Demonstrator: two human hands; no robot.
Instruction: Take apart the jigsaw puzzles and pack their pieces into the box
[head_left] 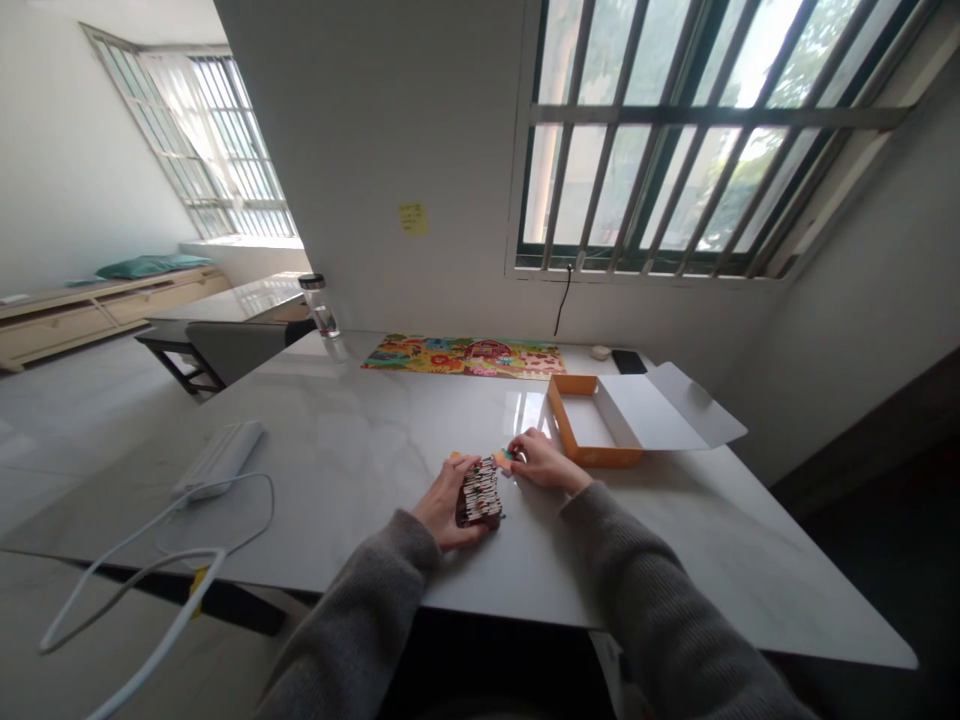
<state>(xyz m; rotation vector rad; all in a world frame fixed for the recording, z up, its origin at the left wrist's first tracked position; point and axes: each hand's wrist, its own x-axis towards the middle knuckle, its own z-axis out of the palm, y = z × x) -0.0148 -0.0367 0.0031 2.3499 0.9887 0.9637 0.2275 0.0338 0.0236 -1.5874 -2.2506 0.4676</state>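
My left hand wraps around a stack of puzzle pieces resting on the white marble table. Just right of the stack, my right hand pinches a single colourful puzzle piece near the stack's top. Both sleeves are grey. An open orange box with a white inside and a white flap lies just beyond my right hand. A colourful assembled puzzle picture lies flat at the table's far edge by the wall.
A white power strip with a looping white cable lies at the table's left. A clear bottle stands at the far left corner. A dark phone and a small white object lie near the wall. A chair sits beyond the table's left.
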